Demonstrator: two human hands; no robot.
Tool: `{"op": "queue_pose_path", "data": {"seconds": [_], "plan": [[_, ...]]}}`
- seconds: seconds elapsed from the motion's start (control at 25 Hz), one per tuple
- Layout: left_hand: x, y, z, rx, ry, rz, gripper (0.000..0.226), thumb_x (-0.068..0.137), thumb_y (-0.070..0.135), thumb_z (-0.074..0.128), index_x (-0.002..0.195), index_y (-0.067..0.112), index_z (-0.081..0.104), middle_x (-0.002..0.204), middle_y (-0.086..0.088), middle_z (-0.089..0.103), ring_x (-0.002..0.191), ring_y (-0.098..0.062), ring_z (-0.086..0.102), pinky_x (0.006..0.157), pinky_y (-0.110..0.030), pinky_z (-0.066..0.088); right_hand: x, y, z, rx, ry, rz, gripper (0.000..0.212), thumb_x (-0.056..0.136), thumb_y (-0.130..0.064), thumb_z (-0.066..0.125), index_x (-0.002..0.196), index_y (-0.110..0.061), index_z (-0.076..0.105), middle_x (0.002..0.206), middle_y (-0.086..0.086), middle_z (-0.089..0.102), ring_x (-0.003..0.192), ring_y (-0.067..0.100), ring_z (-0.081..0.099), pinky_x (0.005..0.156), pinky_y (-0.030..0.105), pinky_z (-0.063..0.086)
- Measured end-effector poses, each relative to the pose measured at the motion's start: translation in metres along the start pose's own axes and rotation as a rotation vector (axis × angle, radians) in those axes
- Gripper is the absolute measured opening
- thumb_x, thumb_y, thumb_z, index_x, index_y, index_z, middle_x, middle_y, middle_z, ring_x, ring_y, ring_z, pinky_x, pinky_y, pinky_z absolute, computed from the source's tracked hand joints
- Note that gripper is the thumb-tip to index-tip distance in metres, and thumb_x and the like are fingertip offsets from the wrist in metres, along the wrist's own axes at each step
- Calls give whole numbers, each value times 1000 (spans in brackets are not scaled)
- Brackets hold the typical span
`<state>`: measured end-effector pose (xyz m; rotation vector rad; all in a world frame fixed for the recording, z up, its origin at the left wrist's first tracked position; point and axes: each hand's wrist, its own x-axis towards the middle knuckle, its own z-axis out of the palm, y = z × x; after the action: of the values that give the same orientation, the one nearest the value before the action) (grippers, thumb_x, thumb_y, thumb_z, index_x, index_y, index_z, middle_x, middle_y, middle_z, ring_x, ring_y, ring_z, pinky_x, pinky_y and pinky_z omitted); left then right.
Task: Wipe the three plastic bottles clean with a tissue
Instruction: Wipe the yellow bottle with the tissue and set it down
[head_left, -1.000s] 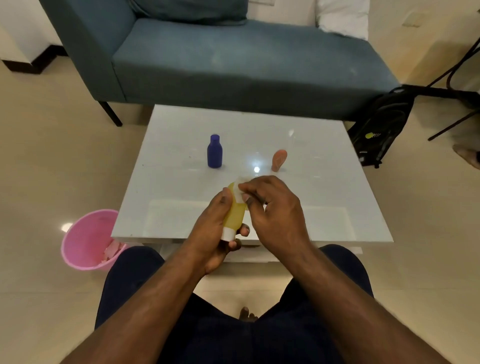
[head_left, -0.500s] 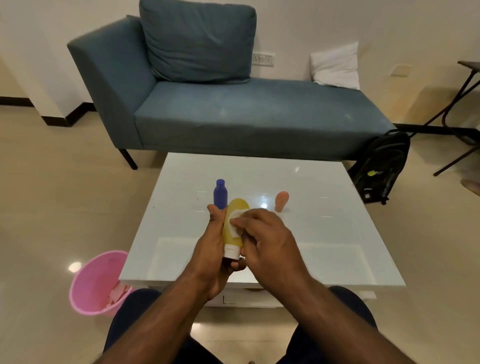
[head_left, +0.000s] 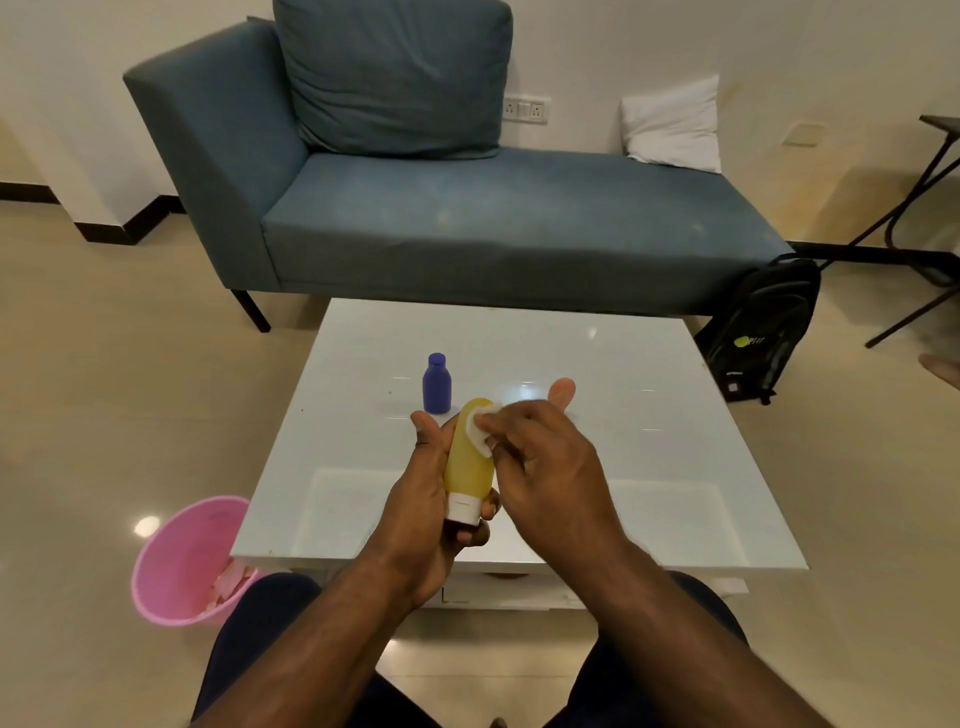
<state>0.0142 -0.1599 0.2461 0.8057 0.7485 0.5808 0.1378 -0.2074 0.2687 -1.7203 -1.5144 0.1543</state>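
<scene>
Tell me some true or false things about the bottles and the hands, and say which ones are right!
1. The left hand holds the yellow bottle. True.
2. The blue bottle lies on its side. False: it stands upright on the white table.
3. The right hand presses a white tissue on the yellow bottle. True.
4. The pink bin sits on the table. False: it is on the floor, left of the table.
5. The yellow bottle's cap points up. False: it points down.

Left hand (head_left: 421, 512) gripping yellow bottle (head_left: 467, 457), white cap toward the body, above white table (head_left: 675, 467). Right hand (head_left: 545, 467) pressing tissue (head_left: 480, 426) against bottle's upper side. Blue bottle (head_left: 437, 383) upright on table; orange bottle (head_left: 562, 391) partly hidden behind right hand.
</scene>
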Motion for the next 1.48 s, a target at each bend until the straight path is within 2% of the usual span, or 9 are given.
{"op": "queue_pose_path", "data": {"seconds": [0.12,0.24,0.44,0.64,0.84,1.04,1.2,1.36,1.48], "plan": [[-1,-3,2,-16,-22,2,79,78,77,36,130,24,62,98,-20,64,68,-21,61,55,-29,49,6,0,-1,-16,26,41,23,90,-18,57,109,-11,69,106,4,63,94,14,57,85,17,45],[-1,-5,1,31,4,26,77,77,77,34,129,29,63,112,-20,72,94,-33,69,74,-41,54,-21,-11,6,-74,-62,-76,28,83,-19,58,107,-11,70,105,5,63,95,19,57,84,20,46],[-4,-4,4,21,-9,-8,83,72,79,37,129,24,61,94,-16,64,64,-18,58,50,-26,46,10,3,3,-38,47,21,22,86,-8,64,107,-11,69,106,6,63,96,21,59,84,34,53],[-3,-5,1,65,22,45,75,74,79,33,127,36,64,114,-16,74,100,-38,70,75,-42,55,-27,-12,9,-102,-43,-118,26,87,-21,57,108,-12,69,106,2,63,97,14,53,89,8,38],[-5,-11,4,62,1,3,80,74,78,37,130,29,62,93,-15,67,66,-18,61,56,-29,47,5,7,2,-56,35,30,22,86,-7,62,108,-11,69,106,4,62,97,19,57,85,32,52],[-5,-8,4,37,18,35,69,80,74,30,128,36,64,113,-5,76,96,-23,74,74,-38,58,-27,-9,8,-193,-76,-187,29,77,-11,73,106,-10,69,105,6,64,96,22,58,85,22,44],[-3,-6,5,-17,-21,11,76,80,75,33,135,30,60,99,-15,66,70,-20,61,55,-29,47,6,8,2,-103,33,-15,24,84,-15,62,105,-9,69,105,8,64,96,22,59,86,29,51],[-1,-6,0,-66,-31,39,72,82,74,34,132,31,63,110,-14,73,94,-28,70,74,-42,56,-19,-10,10,-131,-36,-129,27,84,-19,59,107,-9,69,107,7,65,97,20,57,88,25,47],[-1,-3,-3,-148,-48,0,67,88,68,42,132,22,63,102,-14,68,83,-26,64,59,-33,50,-21,-2,5,-60,-19,-153,23,88,-14,56,105,-11,70,106,4,65,97,17,58,87,22,48]]}}
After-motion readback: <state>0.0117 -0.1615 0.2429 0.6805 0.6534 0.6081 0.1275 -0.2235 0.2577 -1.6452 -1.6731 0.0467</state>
